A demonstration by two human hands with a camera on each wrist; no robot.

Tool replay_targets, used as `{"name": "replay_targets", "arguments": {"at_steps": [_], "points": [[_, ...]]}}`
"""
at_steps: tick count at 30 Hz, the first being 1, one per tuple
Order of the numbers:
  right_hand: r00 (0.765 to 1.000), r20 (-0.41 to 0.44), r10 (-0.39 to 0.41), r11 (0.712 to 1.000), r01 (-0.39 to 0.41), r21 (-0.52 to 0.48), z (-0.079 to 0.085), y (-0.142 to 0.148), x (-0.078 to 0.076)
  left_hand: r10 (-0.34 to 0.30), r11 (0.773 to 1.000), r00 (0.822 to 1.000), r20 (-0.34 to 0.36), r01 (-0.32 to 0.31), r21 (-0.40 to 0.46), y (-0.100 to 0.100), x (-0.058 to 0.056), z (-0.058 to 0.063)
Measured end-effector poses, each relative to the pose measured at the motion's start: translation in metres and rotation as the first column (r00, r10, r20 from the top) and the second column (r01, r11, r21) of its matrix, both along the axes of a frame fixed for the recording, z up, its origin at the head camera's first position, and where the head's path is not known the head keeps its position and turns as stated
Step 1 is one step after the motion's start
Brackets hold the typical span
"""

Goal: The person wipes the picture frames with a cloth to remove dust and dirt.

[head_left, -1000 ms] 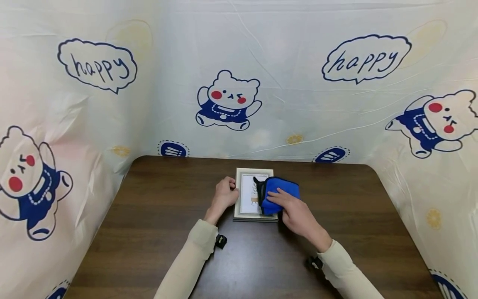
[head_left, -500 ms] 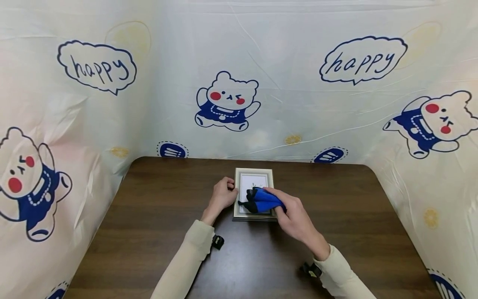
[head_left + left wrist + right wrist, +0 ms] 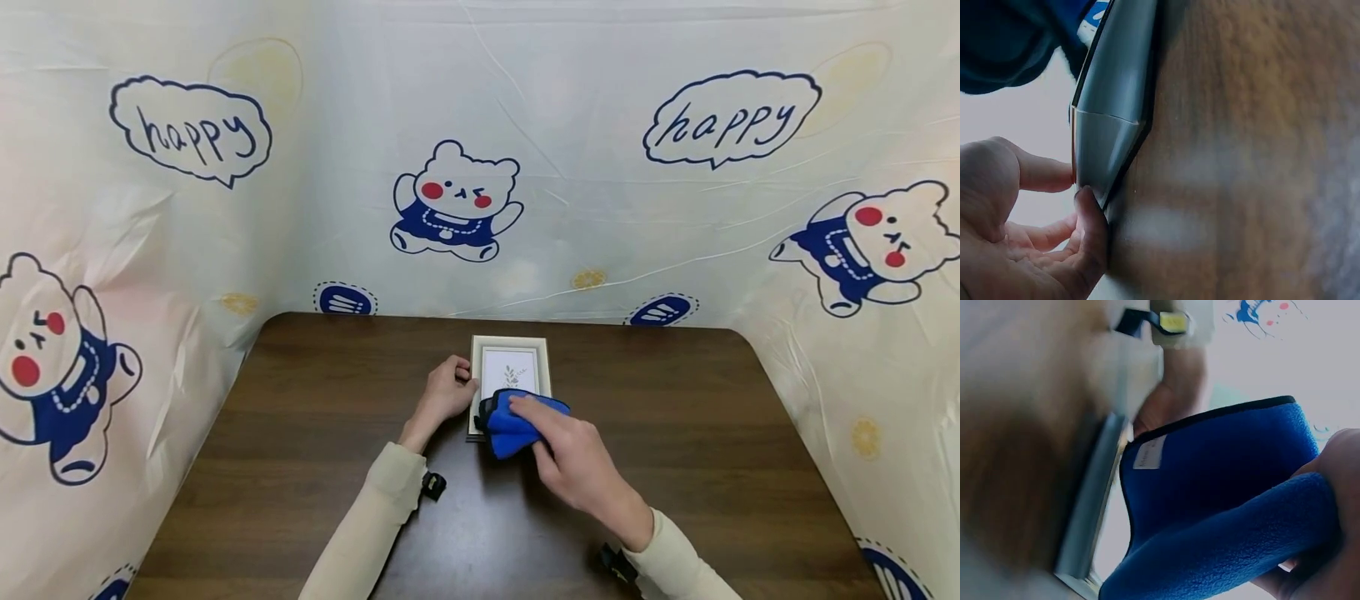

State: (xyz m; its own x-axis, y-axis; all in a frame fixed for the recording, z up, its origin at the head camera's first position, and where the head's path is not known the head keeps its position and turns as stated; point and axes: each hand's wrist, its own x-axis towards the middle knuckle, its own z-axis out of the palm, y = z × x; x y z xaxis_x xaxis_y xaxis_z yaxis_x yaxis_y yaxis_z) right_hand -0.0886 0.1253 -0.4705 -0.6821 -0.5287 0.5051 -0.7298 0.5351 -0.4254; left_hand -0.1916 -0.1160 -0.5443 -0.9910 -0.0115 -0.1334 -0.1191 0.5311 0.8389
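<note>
A pale picture frame (image 3: 510, 341) with a leafy print lies face up near the back of the table. At its left edge, my left hand (image 3: 448, 390) pinches the frame's side; the left wrist view shows the thumb at the top edge and a finger against the side (image 3: 1110, 75). My right hand (image 3: 588, 458) grips a folded blue cloth (image 3: 517, 429) with black edging over the frame's lower half, hiding that part of the print. A small white label (image 3: 1149, 453) shows on the cloth in the right wrist view.
The dark wooden table (image 3: 337, 400) extends around the frame on all sides. Behind it and at both sides hangs a pale curtain (image 3: 585, 108) printed with cartoon bears. Black straps with small devices (image 3: 433, 486) sit at both wrists.
The right hand has moved the blue cloth left and then toward the near edge of the frame, baring the upper part of the print. My left hand stays at the frame's left edge.
</note>
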Motion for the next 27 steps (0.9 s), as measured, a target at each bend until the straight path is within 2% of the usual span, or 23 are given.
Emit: {"name": "replay_targets", "arguments": {"at_steps": [8, 10, 14, 17, 20, 24, 27], "points": [[0.992, -0.113, 0.056, 0.989, -0.04, 0.139, -0.029, -0.013, 0.024, -0.007, 1.0, 1.0, 0.008, 0.007, -0.007, -0.002, 0.0, -0.003], [0.991, -0.107, 0.083, 0.982, -0.063, 0.18, -0.035, -0.015, 0.029, -0.007, 1.0, 1.0, 0.006, 0.007, -0.01, -0.003, 0.0, -0.004], [0.99, -0.036, 0.137, 0.956, -0.122, 0.267, -0.044, -0.016, 0.039, -0.017, 1.0, 1.0, 0.007, 0.017, -0.001, -0.003, 0.0, -0.004], [0.981, 0.051, 0.186, 0.919, -0.192, 0.345, -0.048, -0.015, 0.044, -0.023, 1.0, 1.0, 0.01, 0.023, -0.004, -0.002, 0.0, -0.003], [0.966, 0.116, 0.23, 0.863, -0.257, 0.435, -0.051, -0.015, 0.05, -0.026, 1.0, 0.999, 0.018, 0.027, -0.015, -0.001, 0.0, -0.002], [0.956, 0.142, 0.258, 0.8, -0.294, 0.524, -0.055, -0.015, 0.057, -0.023, 1.0, 0.999, 0.036, 0.023, -0.012, 0.0, -0.001, 0.0], [0.948, 0.182, 0.26, 0.771, -0.318, 0.552, -0.056, -0.014, 0.062, -0.02, 1.0, 0.999, 0.044, 0.02, -0.005, 0.0, -0.001, 0.0]]}}
